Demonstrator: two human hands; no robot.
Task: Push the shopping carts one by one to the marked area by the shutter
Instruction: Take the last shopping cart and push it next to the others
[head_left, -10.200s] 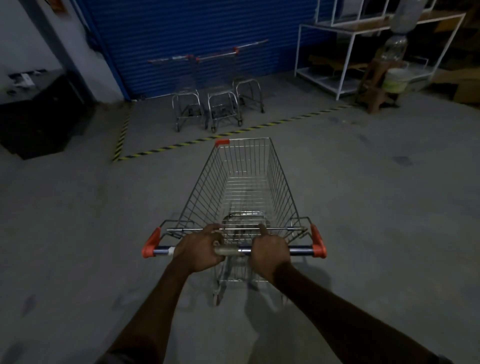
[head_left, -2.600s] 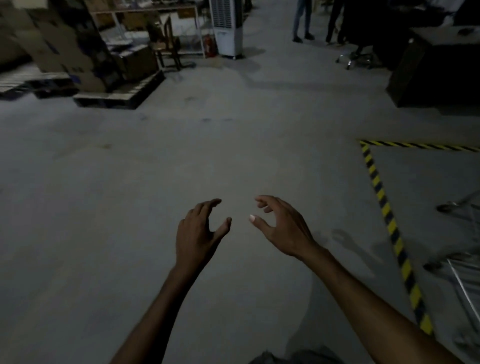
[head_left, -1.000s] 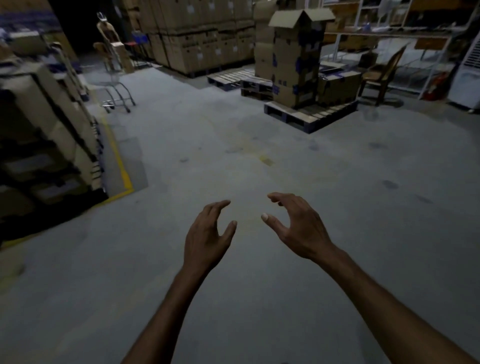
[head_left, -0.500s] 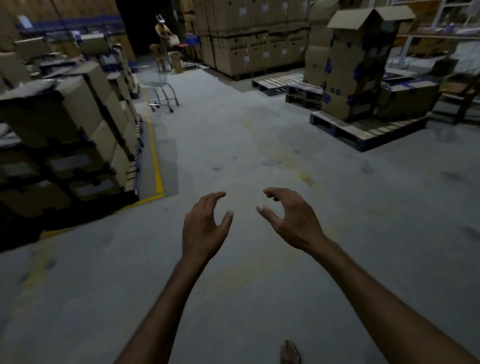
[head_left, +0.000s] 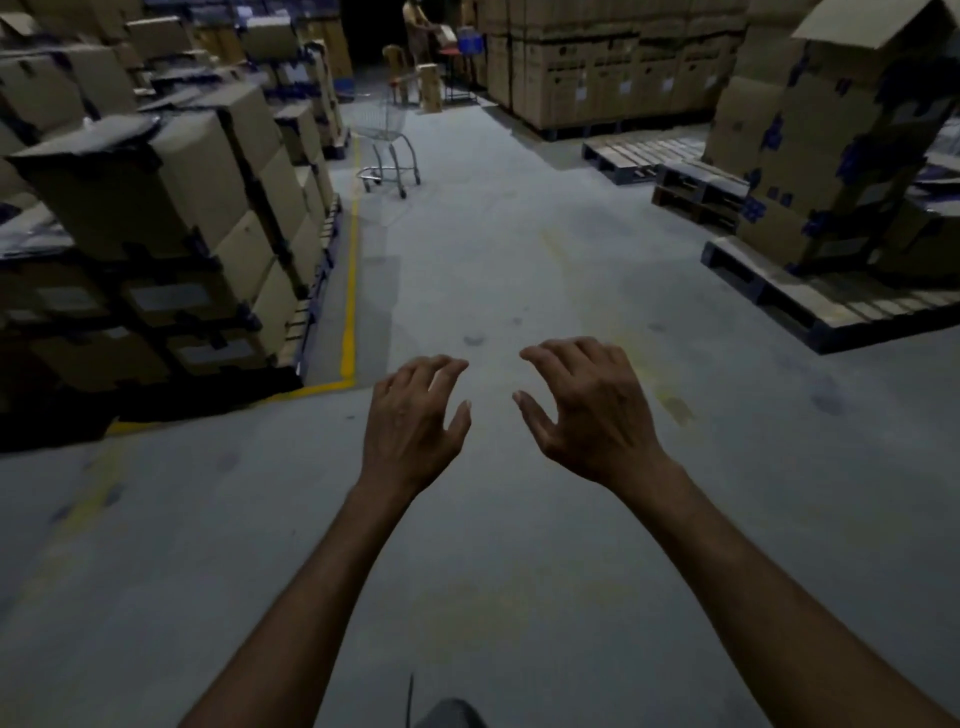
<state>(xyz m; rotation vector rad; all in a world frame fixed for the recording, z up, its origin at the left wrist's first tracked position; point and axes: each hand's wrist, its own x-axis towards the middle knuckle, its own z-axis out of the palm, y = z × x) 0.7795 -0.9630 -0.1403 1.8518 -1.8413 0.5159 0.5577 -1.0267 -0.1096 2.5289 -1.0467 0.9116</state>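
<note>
A grey concrete floor (head_left: 519, 545) fills most of the frame and runs up the middle as an aisle. Along the left side stands a tall stack of cardboard boxes (head_left: 171, 208), bordered on the floor by a yellow line (head_left: 350, 291) that runs up the frame and turns left at its lower end. At the upper right, another box stack (head_left: 841, 156) sits on a wooden pallet (head_left: 857, 312). A wall of cartons (head_left: 597, 67) closes the top centre-right, with bare pallets (head_left: 639, 156) lying in front of it.

Two bare forearms reach up from the bottom edge. The left hand (head_left: 413, 426) and the right hand (head_left: 587, 410) hover side by side in the centre of the frame, palms down. The fingers (head_left: 441, 369) are spread and loosely curled, thumbs turned toward each other across a gap, and they hold nothing.

The shopping cart (head_left: 387, 135) stands at the upper centre of the frame, just right of the yellow line. It is well apart from both hands, straight up the aisle from the left one. A person (head_left: 415, 26) stands beyond it at the top edge, too dim to make out further.
</note>
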